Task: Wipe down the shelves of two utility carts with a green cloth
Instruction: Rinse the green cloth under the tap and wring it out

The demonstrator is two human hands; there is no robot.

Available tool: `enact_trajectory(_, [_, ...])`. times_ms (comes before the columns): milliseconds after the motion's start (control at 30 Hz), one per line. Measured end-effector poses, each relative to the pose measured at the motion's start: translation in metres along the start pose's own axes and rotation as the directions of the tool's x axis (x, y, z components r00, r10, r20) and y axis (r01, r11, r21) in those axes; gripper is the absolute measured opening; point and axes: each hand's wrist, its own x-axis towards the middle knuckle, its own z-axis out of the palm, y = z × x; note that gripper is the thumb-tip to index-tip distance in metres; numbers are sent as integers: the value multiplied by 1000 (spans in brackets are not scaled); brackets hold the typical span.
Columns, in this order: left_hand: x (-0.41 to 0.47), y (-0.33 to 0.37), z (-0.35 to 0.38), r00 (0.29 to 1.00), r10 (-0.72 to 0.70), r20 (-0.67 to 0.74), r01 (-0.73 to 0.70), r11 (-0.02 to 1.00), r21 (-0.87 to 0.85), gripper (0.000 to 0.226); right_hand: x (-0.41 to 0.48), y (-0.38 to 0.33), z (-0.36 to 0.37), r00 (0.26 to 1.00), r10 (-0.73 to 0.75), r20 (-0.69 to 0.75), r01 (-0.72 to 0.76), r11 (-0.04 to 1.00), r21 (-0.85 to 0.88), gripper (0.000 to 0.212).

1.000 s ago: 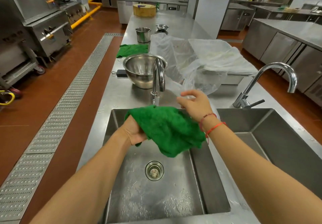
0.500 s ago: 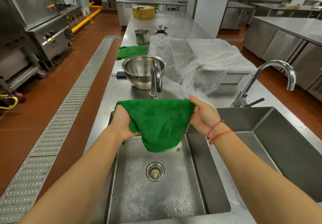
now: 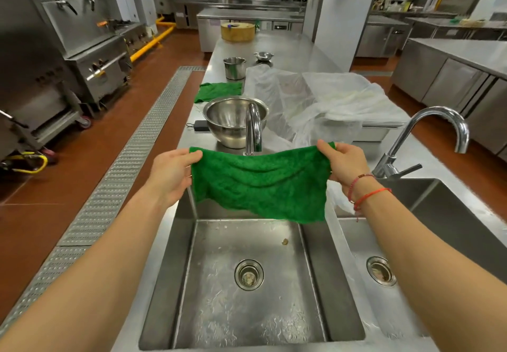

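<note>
sink point(image 3: 214, 310) is nearest, bare steel with a few scraps around the drain point(image 3: 248, 274); second basin point(image 3: 428, 214) just to its right

green cloth point(image 3: 260, 184) is in the air over the near basin, spread out flat and touching nothing but the hands. left hand point(image 3: 171, 176) pinches the top left corner and right hand point(image 3: 343, 165) pinches the top right one. hands are well apart, and the top edge sags slightly between them

tap point(image 3: 253, 129) stands just behind the cloth, no water running that I can see. can't tell if the cloth is wet or dry

further back on the desk point(image 3: 288, 47): steel bowl point(image 3: 230, 121), a second green cloth point(image 3: 218, 91) lying flat, a crumpled plastic sheet point(image 3: 329, 102) and a small pot point(image 3: 234, 68)

progress, my read: prep stage only. no utility cart I can identify in view, so no shelf shows as wiped and both carts are left to do. likely next step is to fold or bunch the cloth and carry it to the first cart
</note>
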Motion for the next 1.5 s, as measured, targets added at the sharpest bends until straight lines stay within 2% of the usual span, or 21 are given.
enact_trajectory(100, [-1,4,4,998,20,-61,-21,1000,-12,5,3,-3,-7,998,-53,-32,48,992,-118,20])
enact_trajectory(233, [-5,1,8,996,-26,-91,17,994,-107,5,8,-4,-13,1000,-24,11,26,978,-208,11])
enact_trajectory(400, [-4,2,10,987,7,-159,-46,970,-239,9,12,-6,-18,998,-22,-67,0,951,-308,52])
enact_trajectory(467, [-3,3,9,982,48,-182,-85,975,-204,19,7,-11,-19,995,-54,-88,24,947,-321,45])
enact_trajectory(633, [-3,11,7,965,178,-194,-171,984,56,23,5,-13,-19,994,-110,14,110,966,-234,22])
enact_trajectory(700, [-3,13,5,956,230,-183,-197,964,180,24,4,-13,-21,994,-91,62,103,966,-237,30])
enact_trajectory(800, [-4,15,3,945,292,-143,-219,897,384,31,3,-14,-21,990,-88,114,122,931,-345,47])
enact_trajectory(867, [-7,16,1,927,364,-95,-247,778,578,32,5,-13,-19,987,-124,105,159,874,-459,46])
enact_trajectory(933, [-6,16,-2,897,441,-31,-271,604,750,22,5,-14,-18,978,-187,95,207,781,-589,34])
enact_trajectory(1000, [-3,16,-5,879,477,19,-279,480,832,14,6,-15,-21,973,-207,104,224,724,-652,15])
enact_trajectory(1033, [-1,16,-8,882,471,27,-271,460,846,14,8,-14,-23,972,-197,127,231,720,-654,14])
enact_trajectory(1100, [3,19,-11,902,432,18,-256,500,827,17,14,-10,-29,974,-159,161,224,787,-574,29])
enact_trajectory(1167, [5,21,-10,935,354,-24,-232,663,711,18,13,-12,-28,983,-119,141,153,953,-261,30])
enact_trajectory(1200, [6,19,-6,952,301,-53,-209,768,605,18,12,-13,-24,990,-47,134,57,996,-70,27])
enact_trajectory(1233, [8,15,-3,969,231,-85,-159,850,502,19,10,-9,-20,987,54,151,-63,996,55,28])
enact_trajectory(1300, [8,0,3,987,96,-127,-43,928,369,19,5,4,-11,953,198,230,-208,978,20,33])
enact_trajectory(1367, [4,-11,5,991,1,-137,35,965,261,17,0,13,-7,930,259,261,-263,964,-20,34])
enact_trajectory(1433, [3,-14,1,990,-102,-98,111,989,98,19,-3,17,-10,909,292,298,-334,938,98,39])
enact_trajectory(1500, [2,-19,-6,975,-221,22,222,974,-52,26,-8,26,-15,841,318,438,-436,878,199,45])
